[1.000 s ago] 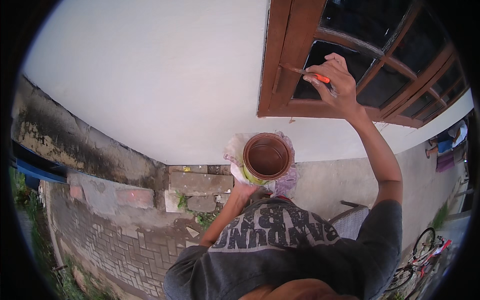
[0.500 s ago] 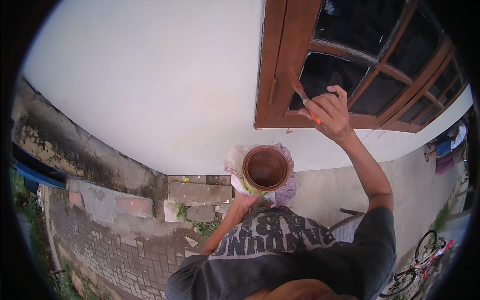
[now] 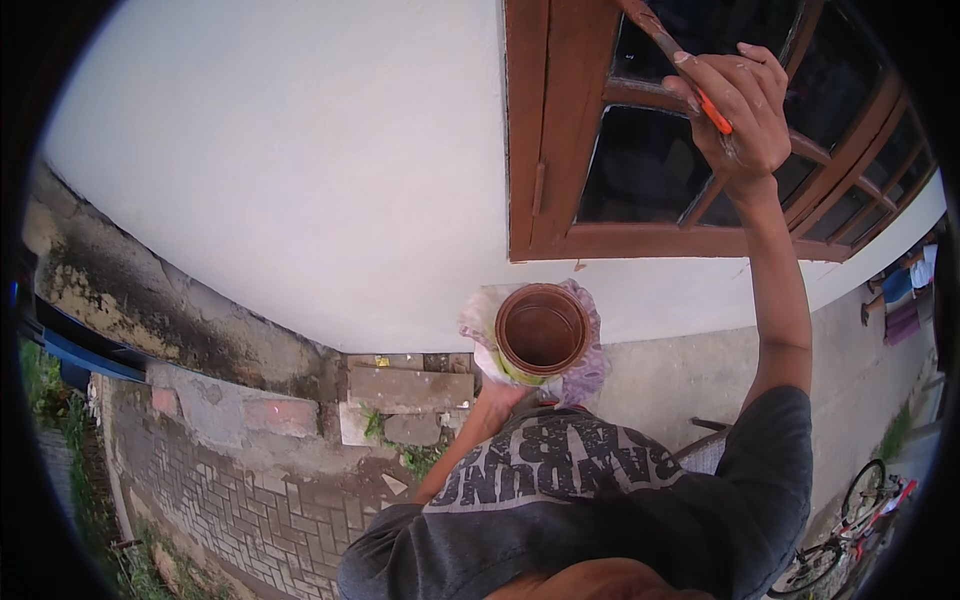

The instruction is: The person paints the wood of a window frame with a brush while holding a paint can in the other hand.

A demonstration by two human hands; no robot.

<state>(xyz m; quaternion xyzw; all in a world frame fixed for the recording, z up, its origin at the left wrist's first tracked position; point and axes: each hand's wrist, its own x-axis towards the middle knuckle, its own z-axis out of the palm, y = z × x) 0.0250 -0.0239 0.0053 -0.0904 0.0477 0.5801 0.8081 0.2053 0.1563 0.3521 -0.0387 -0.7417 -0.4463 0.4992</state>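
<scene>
Right fingers (image 3: pixel 722 86) in a close pinch on an orange-handled paintbrush (image 3: pixel 660 38)

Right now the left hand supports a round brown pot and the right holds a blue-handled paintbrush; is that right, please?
Not quite: in the head view, the right hand holds a paintbrush with an orange handle, not blue; the left hand supports the round brown pot.

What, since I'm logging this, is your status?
Right hand gripping paintbrush near brown window frame, contact unclear. Left hand supporting paint pot, cloth around it. No obstruction visible.
</scene>
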